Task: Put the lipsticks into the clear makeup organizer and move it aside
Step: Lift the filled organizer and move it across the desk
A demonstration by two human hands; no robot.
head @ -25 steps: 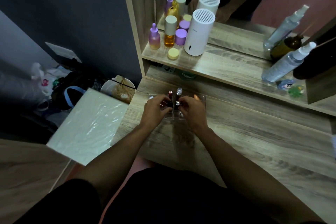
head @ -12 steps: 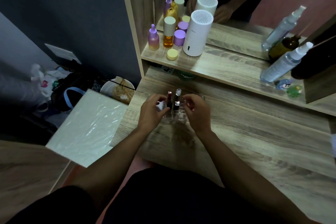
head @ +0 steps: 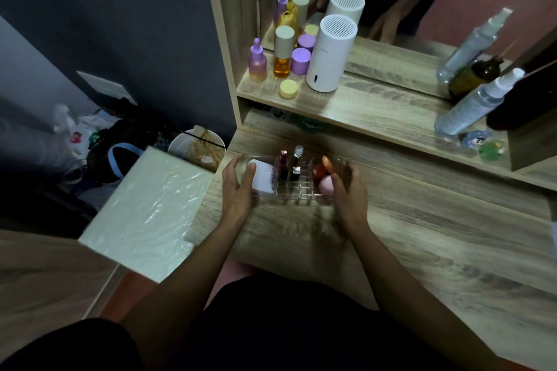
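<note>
Left hand: my left hand [head: 238, 186] was half open, fingers curved against the left end wall of the clear plastic makeup organizer [head: 291, 194], thumb along its near-left corner.
Right hand: my right hand [head: 349, 189] was likewise half open, cupped against the organizer's right end; I could not tell how firmly either hand pressed.
Organizer: it sat between my two hands on the pale wood-grain desk [head: 422, 235], below the wooden shelf [head: 376, 111].
Lipsticks: a dark red lipstick tube [head: 282, 164] and a black lipstick with a clear silver cap [head: 297, 161] stood upright in the organizer's middle grid cells, side by side.
Other contents: a white boxy item [head: 263, 177] filled the organizer's left part; a pink egg-shaped sponge [head: 326, 185] lay in its right part.
</note>
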